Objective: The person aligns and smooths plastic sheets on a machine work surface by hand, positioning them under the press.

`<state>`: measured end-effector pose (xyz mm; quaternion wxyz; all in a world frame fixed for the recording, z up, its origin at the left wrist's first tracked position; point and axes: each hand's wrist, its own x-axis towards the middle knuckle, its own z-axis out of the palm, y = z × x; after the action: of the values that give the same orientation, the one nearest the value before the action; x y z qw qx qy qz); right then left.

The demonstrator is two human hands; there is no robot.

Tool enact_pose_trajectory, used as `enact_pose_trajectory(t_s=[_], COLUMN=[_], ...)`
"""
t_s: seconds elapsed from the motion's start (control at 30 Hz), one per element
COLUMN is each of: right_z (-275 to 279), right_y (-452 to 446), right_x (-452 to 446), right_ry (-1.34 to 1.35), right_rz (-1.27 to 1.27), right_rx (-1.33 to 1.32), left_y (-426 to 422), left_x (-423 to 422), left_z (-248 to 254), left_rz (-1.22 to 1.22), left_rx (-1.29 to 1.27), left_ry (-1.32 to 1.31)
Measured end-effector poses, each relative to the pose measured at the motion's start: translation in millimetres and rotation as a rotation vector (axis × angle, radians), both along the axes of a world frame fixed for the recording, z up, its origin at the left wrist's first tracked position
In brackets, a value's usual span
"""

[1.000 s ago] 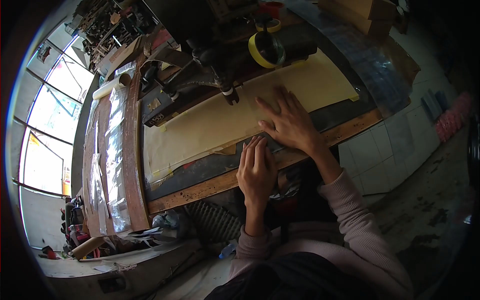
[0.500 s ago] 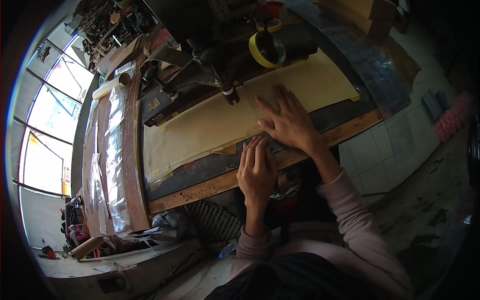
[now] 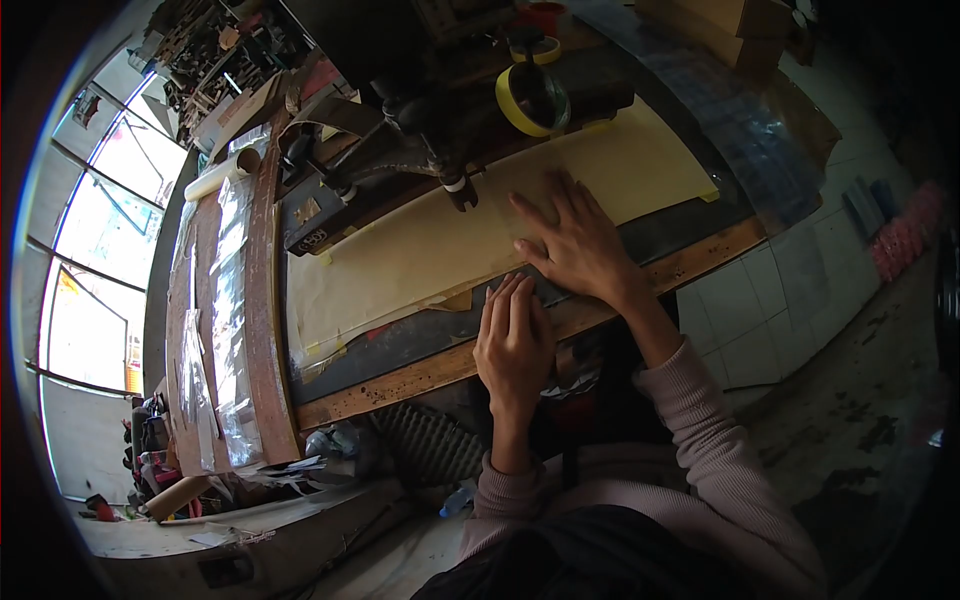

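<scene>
A long sheet of pale yellow-tan paper (image 3: 400,265) lies across a dark mat (image 3: 400,352), with small bits of yellow tape at its corners. My right hand (image 3: 580,245) rests flat on the sheet, right of its middle, fingers spread. Close beside it, at the near edge of the mat, is my left hand (image 3: 515,335). Its fingers are curled and pressed together, and their undersides are hidden, so I cannot see whether anything is in them. Beyond the sheet stands a dark machine arm (image 3: 435,150) with a forked metal tip (image 3: 466,198) just over the paper.
Rolls of yellow tape (image 3: 520,105) hang near the machine. A wooden strip (image 3: 440,372) edges the table in front of me. On the left lie clear plastic strips (image 3: 232,330) and a paper roll (image 3: 222,172). Plastic sheeting (image 3: 735,130) drapes over the right end; cardboard boxes (image 3: 720,35) stand behind.
</scene>
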<state>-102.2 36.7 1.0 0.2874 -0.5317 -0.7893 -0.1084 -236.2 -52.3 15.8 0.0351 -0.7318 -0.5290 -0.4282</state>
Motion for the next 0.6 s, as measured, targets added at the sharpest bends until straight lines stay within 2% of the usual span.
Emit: enact_pose_trajectory(t_s=[0.6], right_z=[13], right_y=[-6], right_x=[-1], right_ry=[0.037], right_rz=[0.014], right_rx=[-0.017], left_y=[-3], left_x=[-2], left_z=[9], left_rz=[-0.05], left_rx=[-0.056], left_ry=[-0.002])
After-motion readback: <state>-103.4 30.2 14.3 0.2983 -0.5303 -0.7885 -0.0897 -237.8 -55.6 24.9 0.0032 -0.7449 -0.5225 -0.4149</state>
